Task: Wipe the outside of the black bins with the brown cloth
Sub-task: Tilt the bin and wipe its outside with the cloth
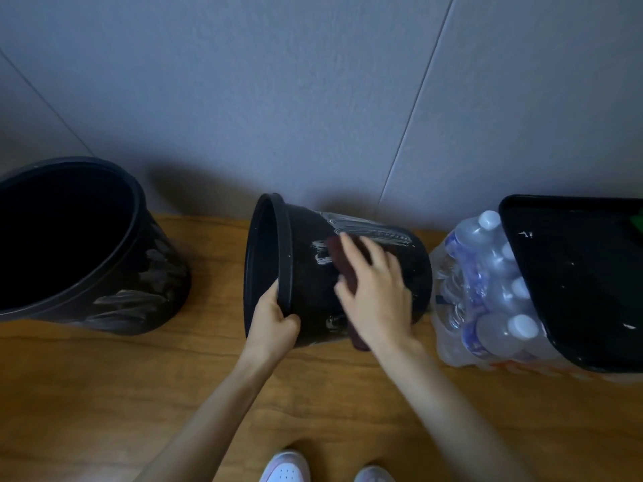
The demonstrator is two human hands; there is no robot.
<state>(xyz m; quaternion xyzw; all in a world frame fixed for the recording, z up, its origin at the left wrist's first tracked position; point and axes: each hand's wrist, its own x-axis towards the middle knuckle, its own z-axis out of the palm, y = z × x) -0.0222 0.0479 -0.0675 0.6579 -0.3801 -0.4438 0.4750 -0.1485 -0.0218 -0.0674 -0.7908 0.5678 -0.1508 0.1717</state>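
Observation:
A black bin (410, 259) lies on its side on the wooden floor, its mouth facing left and wet streaks across its upper side. My left hand (273, 320) grips its rim at the near edge. My right hand (374, 290) presses the brown cloth (342, 264) flat against the bin's side with straight fingers; most of the cloth is hidden under the hand. A second, larger black bin (104, 300) stands upright at the left, streaked on its outside. A third black bin (574, 280) leans at the right.
A shrink-wrapped pack of water bottles (487, 293) sits on the floor between the middle bin and the right one, which leans on it. A grey wall (313, 99) runs right behind the bins. My shoes (285, 469) are at the bottom edge.

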